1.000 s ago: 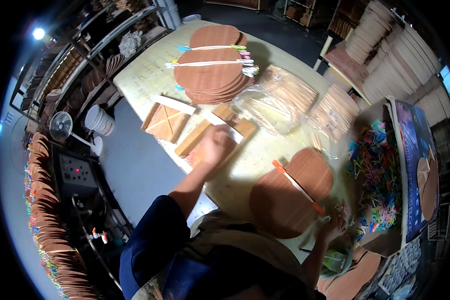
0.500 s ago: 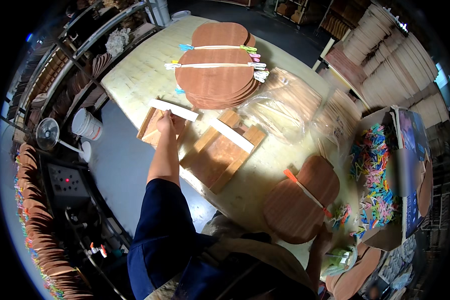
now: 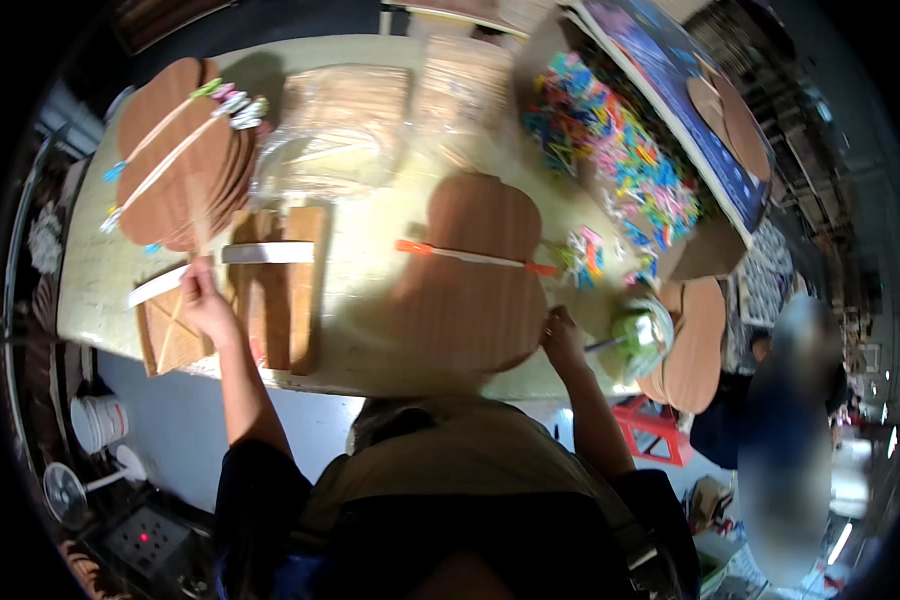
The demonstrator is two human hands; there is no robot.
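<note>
My left hand (image 3: pixel 202 298) is closed on a thin pale wooden strip (image 3: pixel 199 205), blurred by motion, that points away from me. It is above a small wooden box (image 3: pixel 158 335) with a white bar across it. Beside that box stands a wooden jig (image 3: pixel 303 300) with another white bar. A guitar-shaped wooden plate (image 3: pixel 480 315) lies before me, a pale strip (image 3: pixel 475 258) across its waist with an orange clip at each end. My right hand (image 3: pixel 563 335) is at the plate's right edge, fingers curled; what they hold, if anything, is hidden.
Stacked guitar-shaped plates (image 3: pixel 175 160) with clipped strips lie far left, bagged wooden strips (image 3: pixel 345 110) beyond. A carton of colourful clips (image 3: pixel 620 150) stands far right. A green-filled container (image 3: pixel 642 335) sits near the table's right edge; a blurred person (image 3: pixel 790 420) is beyond.
The view has turned to the right, bringing the plate to the middle. My left hand has lifted from the small box and now has a strip in it. My right hand stays by the plate.
</note>
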